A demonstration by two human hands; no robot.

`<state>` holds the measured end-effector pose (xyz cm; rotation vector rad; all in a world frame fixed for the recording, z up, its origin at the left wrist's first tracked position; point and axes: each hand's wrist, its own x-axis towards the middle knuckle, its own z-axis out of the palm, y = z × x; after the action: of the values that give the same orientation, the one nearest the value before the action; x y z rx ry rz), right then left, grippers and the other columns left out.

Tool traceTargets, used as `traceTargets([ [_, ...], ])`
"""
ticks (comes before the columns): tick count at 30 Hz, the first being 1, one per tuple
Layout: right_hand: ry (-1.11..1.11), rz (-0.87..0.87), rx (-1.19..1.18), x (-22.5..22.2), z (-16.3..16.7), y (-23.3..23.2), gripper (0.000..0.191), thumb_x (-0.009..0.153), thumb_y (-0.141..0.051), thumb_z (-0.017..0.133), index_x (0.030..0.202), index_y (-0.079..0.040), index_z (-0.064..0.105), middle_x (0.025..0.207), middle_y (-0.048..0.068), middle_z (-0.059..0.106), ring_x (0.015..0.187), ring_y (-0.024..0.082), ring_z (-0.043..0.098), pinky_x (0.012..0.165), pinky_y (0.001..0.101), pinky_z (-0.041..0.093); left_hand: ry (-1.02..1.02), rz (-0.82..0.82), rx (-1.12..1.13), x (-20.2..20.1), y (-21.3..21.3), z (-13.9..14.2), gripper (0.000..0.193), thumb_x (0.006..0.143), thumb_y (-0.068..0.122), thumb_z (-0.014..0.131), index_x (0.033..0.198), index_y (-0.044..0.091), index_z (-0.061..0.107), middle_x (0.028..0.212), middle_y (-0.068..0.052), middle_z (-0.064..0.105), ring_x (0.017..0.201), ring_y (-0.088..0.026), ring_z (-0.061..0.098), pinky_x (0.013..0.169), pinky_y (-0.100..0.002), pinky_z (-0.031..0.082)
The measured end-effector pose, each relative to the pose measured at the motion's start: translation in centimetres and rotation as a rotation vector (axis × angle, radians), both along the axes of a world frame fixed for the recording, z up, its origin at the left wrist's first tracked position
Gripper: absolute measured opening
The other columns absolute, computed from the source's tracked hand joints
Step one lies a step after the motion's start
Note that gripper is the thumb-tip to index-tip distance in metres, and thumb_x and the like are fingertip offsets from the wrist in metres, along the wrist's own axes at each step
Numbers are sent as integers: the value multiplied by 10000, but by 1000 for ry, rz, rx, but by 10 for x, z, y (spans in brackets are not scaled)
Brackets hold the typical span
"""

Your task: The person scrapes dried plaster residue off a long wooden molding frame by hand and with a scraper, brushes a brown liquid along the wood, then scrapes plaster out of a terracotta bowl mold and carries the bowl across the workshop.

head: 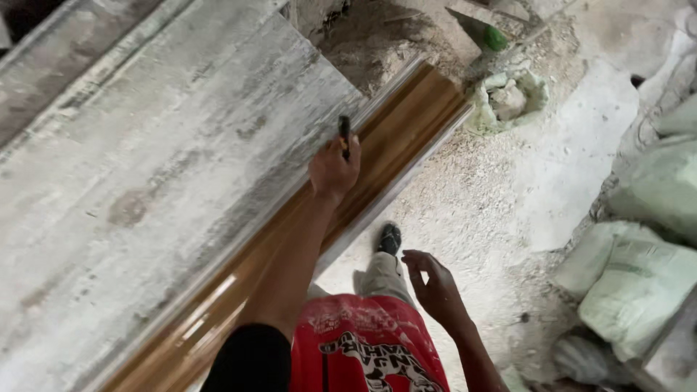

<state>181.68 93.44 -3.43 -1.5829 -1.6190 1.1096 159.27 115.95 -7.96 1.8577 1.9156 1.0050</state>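
1. A grey slab (145, 181) fills the left; along its right edge lies a long brown moulding (406, 123), its long axis running from lower left up to upper right, its far end pointing toward a pale rubble bowl (508, 98).
2. The left hand (334, 170) rests over the moulding, about midway along its visible length; the fingers are curled tight round a small dark tool (344, 136), whose tip stands up past the knuckles, over the moulding's slab-side edge.
3. The right hand (434, 287) hangs well apart from the moulding, to its right and over the dusty floor (479, 210); its fingers are loosely spread and it holds nothing.
4. Farther right of the moulding, pale sacks (639, 283) lie piled.
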Motion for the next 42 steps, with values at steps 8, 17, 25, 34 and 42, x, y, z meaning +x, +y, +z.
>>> traceTargets([
  [8,-205,-30,-14,131,17,84,224,1000,-106,590,1198,-22,653,1159,130,759,1008,235,760,807,354,609,13,32,-166,118,119,-9,432,1020,484,507,1044,97,696,855,-169,713,668,-356,709,550,-510,562],
  [17,-120,14,-181,160,3,83,257,993,-94,578,1228,-19,651,1065,134,785,990,230,775,826,342,618,-222,-168,-383,224,180,14,473,1130,485,369,1029,158,695,690,-45,669,480,-175,578,402,-369,503],
  [25,-165,220,-128,135,8,113,300,980,-92,572,1272,-49,628,1071,128,786,1015,212,774,831,345,622,-312,81,-98,166,43,20,396,979,392,651,1352,262,660,901,-54,765,679,-209,695,608,-378,581],
  [34,-193,659,36,-30,21,99,273,1022,-157,542,1261,-46,614,1106,125,776,1025,234,761,874,374,599,-205,459,115,-55,-217,37,406,876,308,795,1260,198,719,1062,-85,744,952,-295,695,794,-437,558],
  [42,-161,1095,253,-265,-9,-68,290,1071,-266,473,1229,-47,582,1182,136,709,1092,218,736,861,326,644,66,903,46,-275,-467,30,371,868,365,777,1189,182,741,1057,-79,731,985,-330,652,852,-482,484],
])
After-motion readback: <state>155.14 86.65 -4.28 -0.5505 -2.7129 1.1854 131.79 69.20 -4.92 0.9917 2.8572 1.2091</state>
